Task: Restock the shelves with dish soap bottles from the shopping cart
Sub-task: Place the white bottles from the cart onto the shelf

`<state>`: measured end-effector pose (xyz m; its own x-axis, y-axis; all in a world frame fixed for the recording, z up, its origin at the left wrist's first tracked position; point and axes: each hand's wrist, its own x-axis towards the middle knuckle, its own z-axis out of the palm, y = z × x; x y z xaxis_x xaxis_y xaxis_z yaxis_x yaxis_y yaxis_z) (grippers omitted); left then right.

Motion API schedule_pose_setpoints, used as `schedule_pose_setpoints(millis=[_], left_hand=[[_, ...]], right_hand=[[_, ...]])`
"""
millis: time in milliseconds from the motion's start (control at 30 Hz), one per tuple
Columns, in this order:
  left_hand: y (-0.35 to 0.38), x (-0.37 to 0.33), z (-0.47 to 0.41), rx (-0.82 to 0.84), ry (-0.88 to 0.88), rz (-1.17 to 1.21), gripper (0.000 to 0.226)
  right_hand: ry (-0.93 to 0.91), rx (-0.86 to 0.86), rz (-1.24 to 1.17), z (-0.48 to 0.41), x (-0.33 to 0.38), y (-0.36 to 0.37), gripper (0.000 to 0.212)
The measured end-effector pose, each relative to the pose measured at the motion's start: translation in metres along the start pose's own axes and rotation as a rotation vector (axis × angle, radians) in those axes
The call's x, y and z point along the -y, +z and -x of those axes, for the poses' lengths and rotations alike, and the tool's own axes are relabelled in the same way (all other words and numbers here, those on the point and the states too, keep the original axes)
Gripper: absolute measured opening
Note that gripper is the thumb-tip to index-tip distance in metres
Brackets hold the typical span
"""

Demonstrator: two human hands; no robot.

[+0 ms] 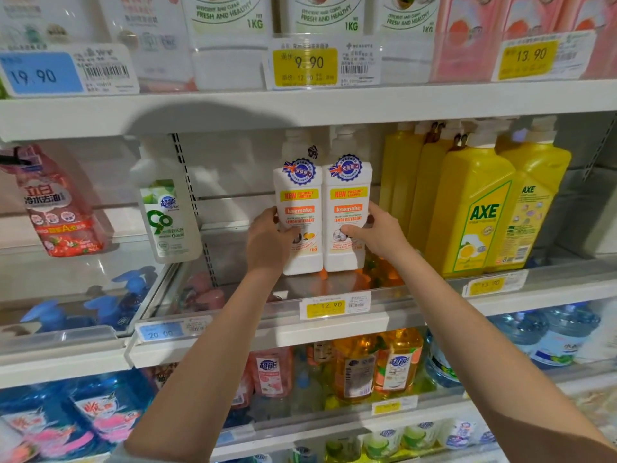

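Two white lemon-detergent bottles stand upright side by side on the middle shelf (334,332). My left hand (268,242) grips the left bottle (298,195) from its left side, thumb across the label. My right hand (377,233) grips the right bottle (347,192) from its right side, thumb on the front. Both bottles touch each other and sit just behind the shelf's clear front lip. The shopping cart is out of view.
Yellow AXE bottles (474,212) stand close to the right of my right hand. A white and green bottle (167,212) and a tilted pink bottle (56,208) stand to the left, past an open gap. Shelves above and below hold more bottles, with price tags (334,305) on the edges.
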<state>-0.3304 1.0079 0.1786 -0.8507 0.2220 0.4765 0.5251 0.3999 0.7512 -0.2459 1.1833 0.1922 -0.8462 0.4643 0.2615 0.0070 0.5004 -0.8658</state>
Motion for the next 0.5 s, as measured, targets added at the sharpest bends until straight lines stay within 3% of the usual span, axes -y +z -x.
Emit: schedule_pose_setpoints(millis=[233, 500], left_hand=[[0.004, -0.004, -0.015, 0.03, -0.084, 0.112, 0.036], [0.009, -0.001, -0.031, 0.049, -0.146, 0.045, 0.042]], right_hand=[[0.018, -0.032, 0.053, -0.017, -0.005, 0.004, 0.047], [0.054, -0.062, 0.113, -0.033, -0.01, 0.013, 0.044]])
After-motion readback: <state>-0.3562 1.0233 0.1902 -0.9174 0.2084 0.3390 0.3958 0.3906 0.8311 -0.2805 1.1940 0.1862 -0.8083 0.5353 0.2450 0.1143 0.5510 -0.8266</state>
